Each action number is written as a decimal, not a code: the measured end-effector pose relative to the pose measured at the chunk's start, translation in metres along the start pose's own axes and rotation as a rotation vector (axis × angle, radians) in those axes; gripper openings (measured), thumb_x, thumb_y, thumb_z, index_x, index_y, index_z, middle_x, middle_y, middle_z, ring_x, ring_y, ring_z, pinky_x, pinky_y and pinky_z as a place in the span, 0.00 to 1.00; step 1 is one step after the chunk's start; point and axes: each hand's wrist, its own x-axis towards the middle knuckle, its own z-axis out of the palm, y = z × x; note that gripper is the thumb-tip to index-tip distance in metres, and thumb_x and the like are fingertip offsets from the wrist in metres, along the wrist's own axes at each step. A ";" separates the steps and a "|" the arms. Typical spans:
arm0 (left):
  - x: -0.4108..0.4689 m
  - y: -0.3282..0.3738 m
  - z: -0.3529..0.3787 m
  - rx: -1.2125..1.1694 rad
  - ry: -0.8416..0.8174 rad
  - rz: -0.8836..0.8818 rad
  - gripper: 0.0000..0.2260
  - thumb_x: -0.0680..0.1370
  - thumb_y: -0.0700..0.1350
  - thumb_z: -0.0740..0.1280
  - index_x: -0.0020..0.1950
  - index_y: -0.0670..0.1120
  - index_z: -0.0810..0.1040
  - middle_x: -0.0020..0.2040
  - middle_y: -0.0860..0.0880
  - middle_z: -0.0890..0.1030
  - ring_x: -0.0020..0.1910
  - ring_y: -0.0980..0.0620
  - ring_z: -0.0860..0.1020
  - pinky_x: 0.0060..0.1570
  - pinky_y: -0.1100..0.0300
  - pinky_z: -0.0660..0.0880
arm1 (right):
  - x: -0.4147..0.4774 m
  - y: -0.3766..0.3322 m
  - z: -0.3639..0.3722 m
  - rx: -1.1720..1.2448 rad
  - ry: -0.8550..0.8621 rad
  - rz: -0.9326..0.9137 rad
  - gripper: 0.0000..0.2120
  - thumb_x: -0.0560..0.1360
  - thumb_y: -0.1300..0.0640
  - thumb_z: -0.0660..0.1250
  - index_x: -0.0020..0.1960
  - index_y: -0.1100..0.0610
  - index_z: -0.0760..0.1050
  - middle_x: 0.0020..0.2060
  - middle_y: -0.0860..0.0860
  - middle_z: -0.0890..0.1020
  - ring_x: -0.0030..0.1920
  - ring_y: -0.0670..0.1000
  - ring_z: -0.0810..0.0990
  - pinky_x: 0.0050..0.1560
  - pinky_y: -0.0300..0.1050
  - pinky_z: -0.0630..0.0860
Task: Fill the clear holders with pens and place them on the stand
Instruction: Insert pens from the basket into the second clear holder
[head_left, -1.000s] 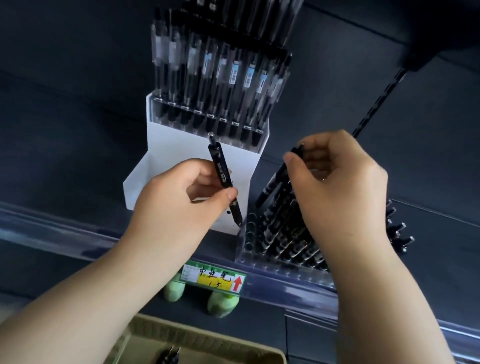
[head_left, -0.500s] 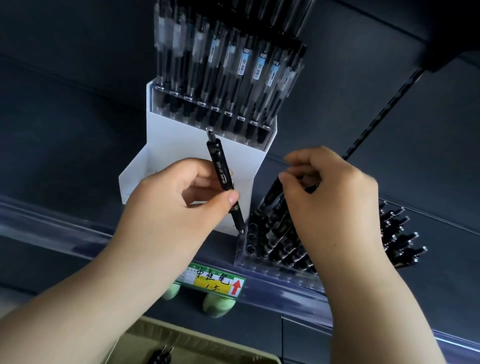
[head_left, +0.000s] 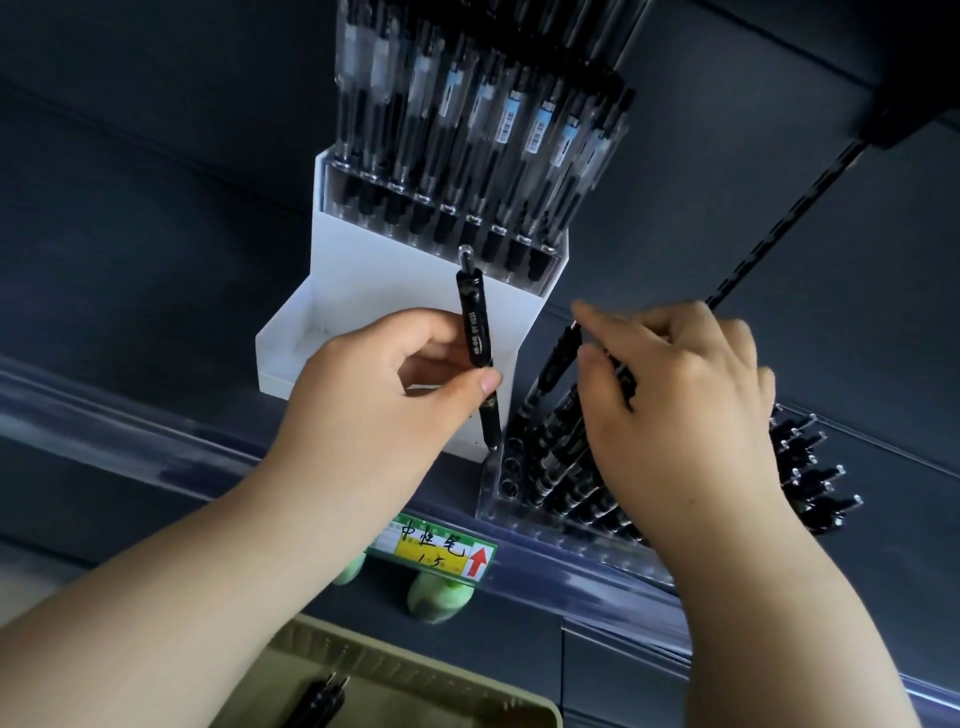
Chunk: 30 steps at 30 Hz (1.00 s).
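Shelf: dark panel (head_left: 156, 260) behind the white stand (head_left: 363, 291), whose upper tier is full of stocked pens (head_left: 467, 130).
Left hand (head_left: 384, 410): my thumb and fingers are curled, pinching a black pen (head_left: 475, 332) mid-barrel.
Pen axis: near upright, tip down, just beside the left corner of the clear holder (head_left: 498, 499).
Empty holes (head_left: 511, 457): just right of the tip, so I judge a small shift right, then down.
Right hand (head_left: 685, 415): my fingertips pinch another pen (head_left: 558, 358) leaning in the rows.
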 end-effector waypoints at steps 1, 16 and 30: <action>0.000 0.000 0.001 0.000 -0.005 0.004 0.07 0.70 0.46 0.72 0.44 0.57 0.81 0.41 0.66 0.82 0.42 0.69 0.79 0.39 0.81 0.69 | 0.000 0.001 0.000 -0.010 -0.018 0.012 0.15 0.76 0.49 0.60 0.61 0.43 0.75 0.49 0.48 0.73 0.53 0.54 0.65 0.49 0.46 0.57; 0.017 -0.011 0.030 0.027 -0.039 0.112 0.11 0.69 0.43 0.75 0.41 0.59 0.77 0.38 0.61 0.82 0.40 0.66 0.79 0.42 0.78 0.72 | -0.004 0.003 -0.006 0.105 0.051 0.018 0.17 0.75 0.50 0.56 0.58 0.46 0.78 0.45 0.48 0.74 0.50 0.54 0.68 0.51 0.48 0.63; 0.018 -0.028 0.053 0.325 -0.148 0.044 0.06 0.70 0.45 0.75 0.45 0.51 0.81 0.35 0.60 0.78 0.39 0.63 0.77 0.36 0.79 0.67 | -0.011 0.012 -0.011 0.191 0.044 0.022 0.16 0.74 0.52 0.57 0.55 0.48 0.80 0.46 0.50 0.78 0.51 0.55 0.71 0.54 0.52 0.67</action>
